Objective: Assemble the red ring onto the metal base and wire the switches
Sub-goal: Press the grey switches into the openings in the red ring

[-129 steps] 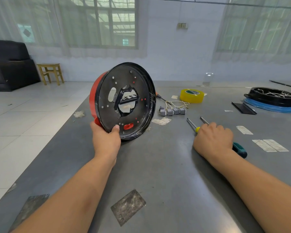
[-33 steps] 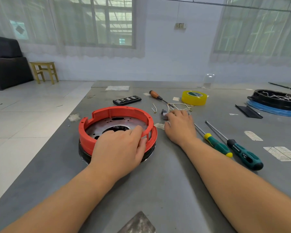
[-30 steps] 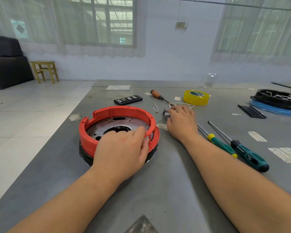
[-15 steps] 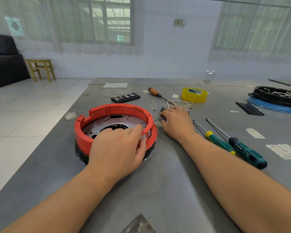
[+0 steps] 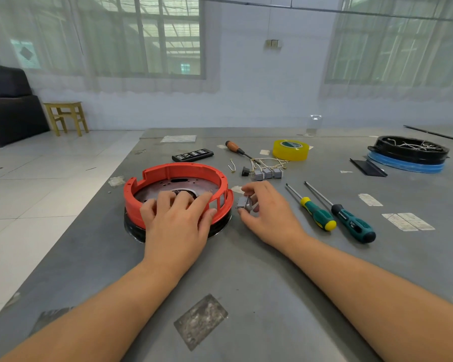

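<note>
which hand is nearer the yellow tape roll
Right. The right hand sits nearer than the yellow tape roll, pinching a small grey switch; the left hand rests on the red ring, farther left.

The table (image 5: 259, 283) is dull grey metal, scuffed, with rough patches of old tape residue. The red ring (image 5: 183, 169) looks like matt moulded plastic, sitting on a metal base (image 5: 168, 190) with a brushed, faintly shiny plate. The tape roll (image 5: 290, 150) is glossy yellow. The two screwdrivers (image 5: 332, 215) have bright steel shafts and rubbery-looking plastic handles. The stool (image 5: 64, 116) is wood.
</note>
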A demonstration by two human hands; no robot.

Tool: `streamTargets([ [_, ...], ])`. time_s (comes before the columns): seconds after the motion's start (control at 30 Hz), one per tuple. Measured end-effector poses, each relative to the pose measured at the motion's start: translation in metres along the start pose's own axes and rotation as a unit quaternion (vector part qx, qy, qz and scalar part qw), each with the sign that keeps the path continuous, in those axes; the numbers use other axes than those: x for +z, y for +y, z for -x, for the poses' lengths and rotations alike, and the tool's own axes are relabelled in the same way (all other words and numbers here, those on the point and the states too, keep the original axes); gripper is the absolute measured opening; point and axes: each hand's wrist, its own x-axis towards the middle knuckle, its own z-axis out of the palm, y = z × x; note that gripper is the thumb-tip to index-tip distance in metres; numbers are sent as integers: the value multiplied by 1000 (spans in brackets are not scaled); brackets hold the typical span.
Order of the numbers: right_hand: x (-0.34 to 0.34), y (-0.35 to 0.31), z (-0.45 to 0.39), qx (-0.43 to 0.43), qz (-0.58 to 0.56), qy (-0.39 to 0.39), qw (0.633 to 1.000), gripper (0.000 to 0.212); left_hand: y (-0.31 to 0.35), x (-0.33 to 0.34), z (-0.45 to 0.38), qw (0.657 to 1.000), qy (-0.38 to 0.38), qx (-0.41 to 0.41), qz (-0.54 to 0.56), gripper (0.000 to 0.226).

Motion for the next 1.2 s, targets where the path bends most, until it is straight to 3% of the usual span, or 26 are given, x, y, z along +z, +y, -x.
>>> streamTargets([
  [0.17,-5,-19,22,-60,-91,58,992,40,-11,-3,3,998,-3,34,61,34],
  [0.37,-3,-35,24,-101,-126,46,986,38,-18,-8,0,989,-43,33,141,37],
  [0.57,-6,-35,22,-130,-138,54,980,34,-7,-19,2,984,-37,41,168,36],
  [1.0,-10,-43,30,-104,-207,22,973,40,-4,-27,6,977,-23,77,198,38],
  [1.2,-8,-39,31,-58,-330,-15,942,32,-8,-28,6,970,-55,63,230,33],
])
